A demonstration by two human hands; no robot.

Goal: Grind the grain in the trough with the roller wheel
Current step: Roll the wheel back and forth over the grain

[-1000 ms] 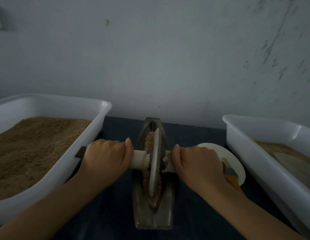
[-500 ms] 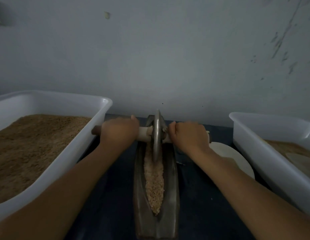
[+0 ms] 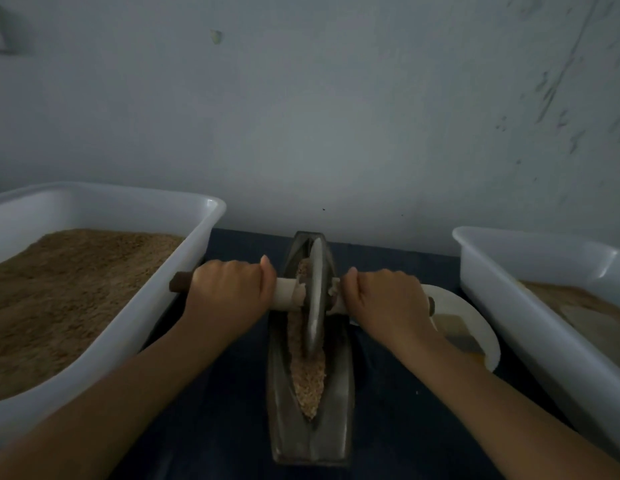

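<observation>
Roller wheel: the metal roller wheel (image 3: 315,299) is stood on edge in the trough (image 3: 310,434), in its far half, with its lower rim sunk in the grain (image 3: 308,382).
Axle: a pale axle (image 3: 284,294) is passed through the wheel's hub and laid crosswise over the trough; a dark tip is seen past each fist, the left one (image 3: 180,282) just beside the left tub's wall.
Trough: a long, narrow, boat-shaped metal vessel is set lengthwise from the near edge of the tabletop (image 3: 218,424) toward the far edge by the wall, about midway between the two tubs.
Grain: a strip of coarse light-brown grain is spread along the groove, seen nearer than the wheel and also beside it on the left.
Left hand: the left hand (image 3: 228,289) is wrapped round the axle on the wheel's left, fingers curled over the top, thumb laid toward the hub.
Right hand: the right hand (image 3: 384,299) is clenched round the axle on the wheel's right in the same way.
Left tub: a white plastic tub (image 3: 183,271) is placed along the tabletop's left edge and is filled with brown ground material (image 3: 66,292).
Right tub: a second white tub (image 3: 530,323) is placed along the right edge, with some brownish contents (image 3: 578,303) seen inside.
Plate: a white plate (image 3: 474,317) is seen between the trough and the right tub, partly covered by the right wrist; what lies on it cannot be told.
Wall: a grey, scuffed wall (image 3: 336,116) is seen behind the tabletop's far edge.
</observation>
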